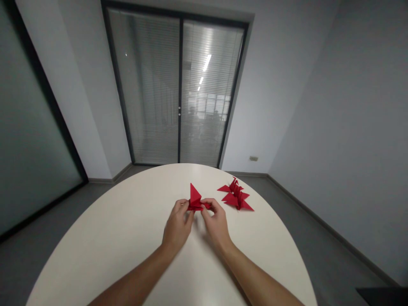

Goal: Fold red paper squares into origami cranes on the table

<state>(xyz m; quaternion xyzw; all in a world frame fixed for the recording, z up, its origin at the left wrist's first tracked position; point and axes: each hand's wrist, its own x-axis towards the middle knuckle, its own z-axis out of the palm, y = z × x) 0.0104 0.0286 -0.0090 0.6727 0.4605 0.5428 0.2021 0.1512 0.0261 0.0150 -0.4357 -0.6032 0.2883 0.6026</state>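
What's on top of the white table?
Folded red pieces rest on the white table, toward its far right edge. The left hand and right hand hold a red folded paper over it; tabletop contact is unclear. Surface hidden behind hands and forearms can't be seen.

Table (pixel 127 229) before us. Folded paper (pixel 195 197) over it, between our left hand (pixel 177 222) and right hand (pixel 217 222). Paper birds (pixel 236 195) on table, right of hands, near edge. Doors (pixel 179 85) behind table; wall (pixel 274 85) right of doors, socket (pixel 253 158) low on wall.
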